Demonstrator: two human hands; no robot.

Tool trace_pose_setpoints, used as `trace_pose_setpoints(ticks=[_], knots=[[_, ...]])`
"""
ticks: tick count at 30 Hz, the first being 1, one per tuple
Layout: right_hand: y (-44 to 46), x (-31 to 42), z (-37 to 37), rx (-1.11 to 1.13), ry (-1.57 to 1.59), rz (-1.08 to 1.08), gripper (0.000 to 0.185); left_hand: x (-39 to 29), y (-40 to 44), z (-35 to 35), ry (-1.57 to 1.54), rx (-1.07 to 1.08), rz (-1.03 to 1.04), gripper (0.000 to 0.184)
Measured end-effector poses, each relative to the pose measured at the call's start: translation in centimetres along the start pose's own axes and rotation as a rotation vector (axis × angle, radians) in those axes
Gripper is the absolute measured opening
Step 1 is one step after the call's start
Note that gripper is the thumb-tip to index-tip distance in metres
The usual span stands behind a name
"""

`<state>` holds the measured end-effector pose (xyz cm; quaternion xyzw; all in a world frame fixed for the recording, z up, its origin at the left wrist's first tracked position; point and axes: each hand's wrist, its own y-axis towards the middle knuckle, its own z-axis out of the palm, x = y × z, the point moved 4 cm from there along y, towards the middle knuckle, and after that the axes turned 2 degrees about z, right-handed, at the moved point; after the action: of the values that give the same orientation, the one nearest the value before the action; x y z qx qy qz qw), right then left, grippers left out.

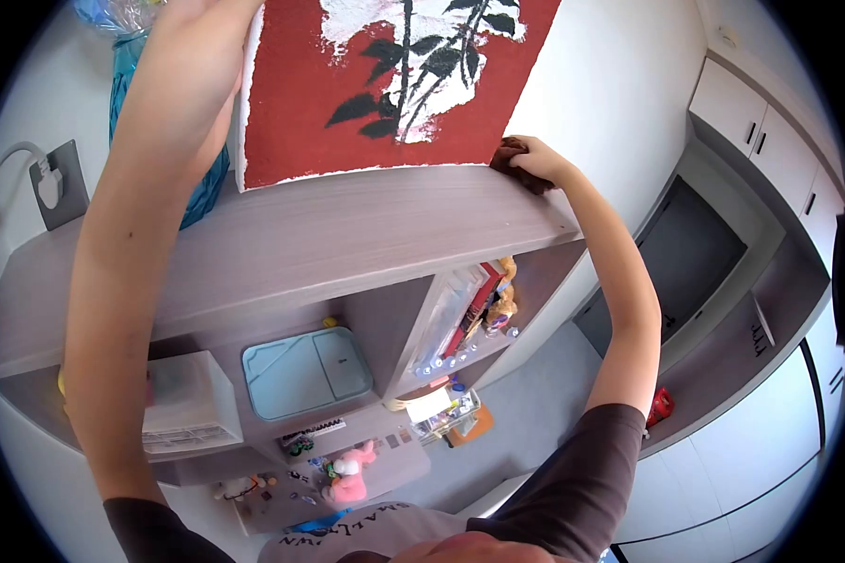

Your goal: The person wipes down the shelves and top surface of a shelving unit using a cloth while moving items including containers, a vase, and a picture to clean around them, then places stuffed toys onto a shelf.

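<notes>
A painting (300, 122) with dark leaves and white patches on a red ground stands on the top of a wooden shelf unit (347, 220). My left hand (221, 42) is at the painting's left side, closed around its edge; most of its fingers are hidden or cut off by the frame. By the lower right corner of the painting, my right hand (540, 161) is closed on a dark brown cloth (516, 167) pressed on the shelf top.
Behind my left arm stands a tall teal wrapped thing (204, 197). A plug (49, 188) sits in the wall socket at left. Lower compartments hold a light blue tray (300, 375), a white box (192, 403) and books (469, 310). A pink plush toy (350, 474) lies below.
</notes>
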<state>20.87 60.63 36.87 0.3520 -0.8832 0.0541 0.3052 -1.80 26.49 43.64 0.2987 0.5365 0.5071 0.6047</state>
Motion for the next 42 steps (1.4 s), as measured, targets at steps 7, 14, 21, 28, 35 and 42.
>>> trace_pose_setpoints(ticks=[7, 14, 21, 28, 35, 42], knots=[[-1.2, 5.7, 4.1, 0.183, -0.031, -0.132, 0.031, 0.7, 1.1, -2.8, 0.089, 0.053, -0.118, 0.028], [-3.6, 7.3, 4.3, 0.137, 0.161, -0.374, 0.031, 0.7, 1.3, -3.4, 0.098, 0.017, -0.093, 0.028], [-1.0, 9.2, 6.1, -0.069, -0.023, -0.177, 0.031, 0.6, 1.3, -3.2, 0.066, -0.001, -0.095, 0.027], [-2.9, 10.0, 7.2, 0.187, 0.158, -0.112, 0.039, 0.5, 1.3, -2.7, 0.058, -0.025, -0.085, 0.028], [-2.2, 6.6, 1.7, 0.074, 0.243, -0.092, 0.035, 0.5, 0.9, -2.6, 0.039, -0.008, -0.109, 0.028], [-7.3, 0.8, -5.7, -0.259, 0.108, -0.161, 0.027, 1.4, 0.4, -1.7, 0.114, -0.011, -0.096, 0.028]])
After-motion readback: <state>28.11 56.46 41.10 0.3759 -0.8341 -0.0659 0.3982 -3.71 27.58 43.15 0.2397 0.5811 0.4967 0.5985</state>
